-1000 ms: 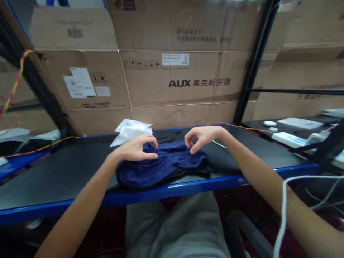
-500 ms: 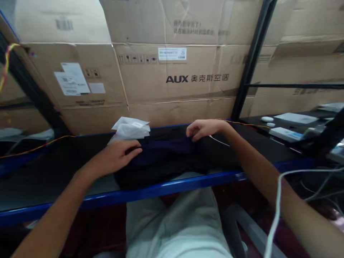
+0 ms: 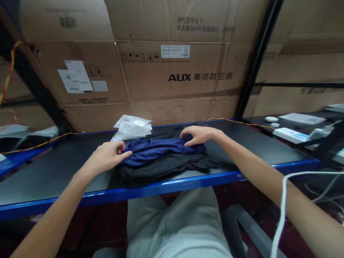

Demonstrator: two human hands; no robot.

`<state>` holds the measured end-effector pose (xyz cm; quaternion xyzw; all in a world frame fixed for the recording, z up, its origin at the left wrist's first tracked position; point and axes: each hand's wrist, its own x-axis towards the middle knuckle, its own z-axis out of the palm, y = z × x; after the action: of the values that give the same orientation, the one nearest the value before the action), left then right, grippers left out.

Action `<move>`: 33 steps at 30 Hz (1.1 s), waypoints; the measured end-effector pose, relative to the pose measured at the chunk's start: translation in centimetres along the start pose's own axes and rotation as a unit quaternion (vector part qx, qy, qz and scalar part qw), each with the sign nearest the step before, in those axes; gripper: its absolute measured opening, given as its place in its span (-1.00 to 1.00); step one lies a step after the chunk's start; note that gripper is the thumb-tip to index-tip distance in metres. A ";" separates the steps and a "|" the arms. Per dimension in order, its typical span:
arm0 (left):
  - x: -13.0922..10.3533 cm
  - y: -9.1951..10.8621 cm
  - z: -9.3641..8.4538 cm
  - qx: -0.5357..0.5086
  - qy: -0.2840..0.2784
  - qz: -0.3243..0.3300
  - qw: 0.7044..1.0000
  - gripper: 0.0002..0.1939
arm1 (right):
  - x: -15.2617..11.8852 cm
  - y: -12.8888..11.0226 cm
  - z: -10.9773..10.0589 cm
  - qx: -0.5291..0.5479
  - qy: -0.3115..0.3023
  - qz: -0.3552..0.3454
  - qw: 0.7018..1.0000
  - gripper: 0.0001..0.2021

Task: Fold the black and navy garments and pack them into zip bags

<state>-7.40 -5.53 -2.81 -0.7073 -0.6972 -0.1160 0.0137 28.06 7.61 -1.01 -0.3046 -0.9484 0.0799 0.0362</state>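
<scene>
A navy blue cloth (image 3: 156, 150) lies crumpled in loose folds on the shelf top in front of me. Beneath it and towards the front edge spreads a black cloth (image 3: 166, 168). My left hand (image 3: 111, 154) pinches the navy cloth's left end between thumb and fingers. At the right end, my right hand (image 3: 199, 135) has its fingers curled over a fold, thumb underneath. Just behind my left hand sits a crumpled white plastic bag (image 3: 133, 127). What kind of garment the cloth is, I cannot tell.
The dark shelf top (image 3: 67, 168) has a blue front edge (image 3: 161, 188). Cardboard (image 3: 150, 86) walls the back between black posts. A white cable (image 3: 283, 204) hangs across my right forearm. White boxes (image 3: 290, 134) and papers lie at the right.
My left hand has shifted slightly left and down, my right slightly left and down. The picture is brighter, so the navy folds show clearly. The thin white cable by my right hand no longer shows.
</scene>
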 end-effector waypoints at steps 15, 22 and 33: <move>3.5 8.2 -3.2 0.065 0.123 0.099 0.985 -0.88 | 0.4 -0.4 0.9 -0.011 -0.046 0.008 0.999 -0.57; 6.3 11.5 0.2 -0.193 -0.094 0.124 0.969 -0.76 | 0.5 -0.3 1.1 -0.012 -0.044 0.002 0.999 -0.59; 3.8 6.7 -0.4 -0.065 -0.043 0.037 0.996 -0.51 | 0.5 -0.4 1.1 -0.004 -0.038 0.010 0.999 -0.59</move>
<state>-0.79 -2.06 -0.77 -0.7367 -0.6611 -0.1303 -0.0577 27.32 7.39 -2.05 -0.3106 -0.9464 0.0881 -0.0022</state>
